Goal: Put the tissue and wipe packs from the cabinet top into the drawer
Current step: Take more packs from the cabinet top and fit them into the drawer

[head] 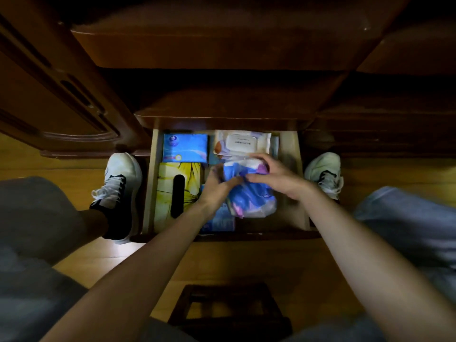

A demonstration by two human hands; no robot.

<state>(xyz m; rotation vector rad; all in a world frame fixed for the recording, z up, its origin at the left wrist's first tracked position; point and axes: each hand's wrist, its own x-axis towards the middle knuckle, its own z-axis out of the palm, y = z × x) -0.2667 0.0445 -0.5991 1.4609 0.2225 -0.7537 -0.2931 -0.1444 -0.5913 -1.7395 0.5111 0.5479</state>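
While a dark wooden stool [229,309] shows only in part at the bottom edge, a seated person's two bare forearms reach forward over the open drawer [294,193] of a brown wooden cabinet [222,45]. Grey trouser legs fill both lower corners, and a white shoe with black trim [118,193] and its mate [324,172] stand on the wood floor either side of the drawer.

Both hands hold a soft blue-and-purple tissue pack [251,193] over the drawer's right half, its long axis running near to far and leaning slightly left at the far end. The left hand [217,186] grips its left edge, thumb curled across the top; its other fingers are hidden under the pack. The right hand [274,176] has its fingers curled over the far end, thumb meeting the left thumb. Motion blur makes the pack's printing unreadable.

Beneath lies a blue pack [219,219], mostly covered. Left of it sits a yellow tissue box [167,188] with a dark slot, long axis near to far. Farther back lie a blue tissue pack [185,146] and a white wipe pack [240,143] with a flip lid, its near edge hidden by the hands. The cabinet top is dim.
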